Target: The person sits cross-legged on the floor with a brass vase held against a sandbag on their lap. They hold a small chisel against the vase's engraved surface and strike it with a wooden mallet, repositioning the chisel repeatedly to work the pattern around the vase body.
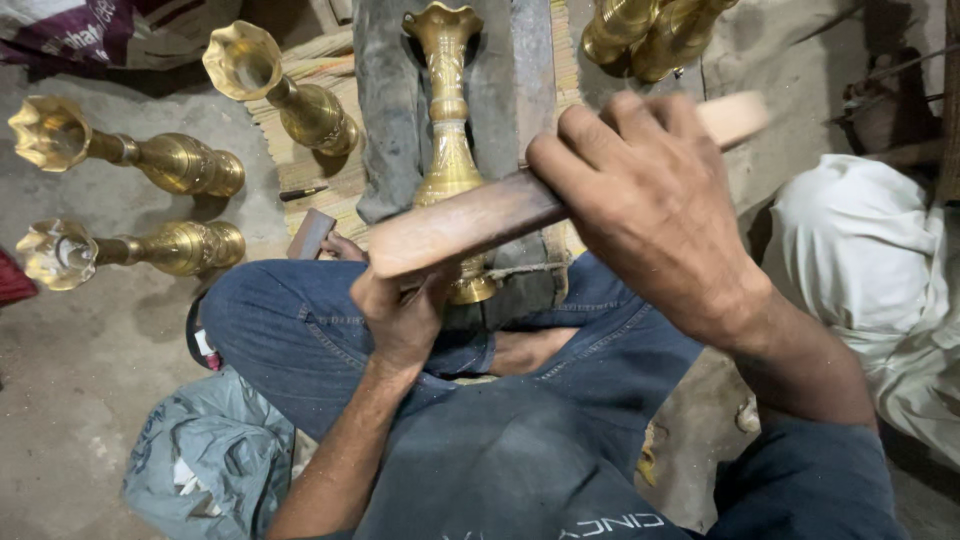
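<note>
the brass vase [449, 150] lies on a dark block [390, 110] before crossed legs. the left hand [400, 315] grips near its base; the right hand [645, 195] clasps a wooden stick [470, 222] above it. three more vases [170, 160] lie on the floor.

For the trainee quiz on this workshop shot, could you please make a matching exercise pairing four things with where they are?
Things:
1. wooden stick
2. upright brass vase
3. grey plastic bag
4. white cloth bundle

Places:
A. far right of the view
B. on the floor by the person's left knee
C. gripped in the right hand
D. on the dark block, straight ahead

Pairs: 1-C, 2-D, 3-B, 4-A
</note>
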